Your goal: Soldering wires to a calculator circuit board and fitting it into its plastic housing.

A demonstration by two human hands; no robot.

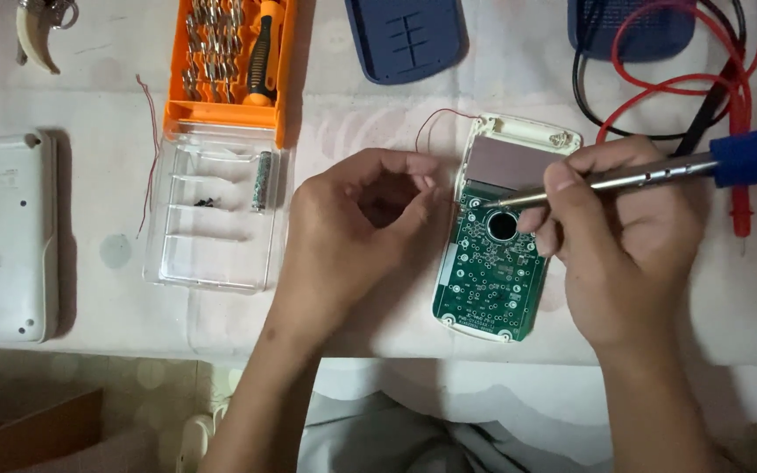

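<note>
Opened white device (512, 140) at table centre, green circuit board (491, 271) exposed beneath a grey display panel (508, 164). Right hand (633, 236), fingers clamped on a blue-handled soldering iron (659, 172), tip at the board's upper left corner. Left hand (361, 219), fingers pinched together beside that corner; held object too small to identify. Orange bit case (229, 61) with clear lid (212, 215) at left; white back cover (6, 236) far left. Red and black leads (659, 88) cut off at top right.

A home repair bench: cloth-covered table (98, 114), orange screwdriver-bit case (225, 66), red and black test leads (659, 88), soldering iron (659, 171).
</note>
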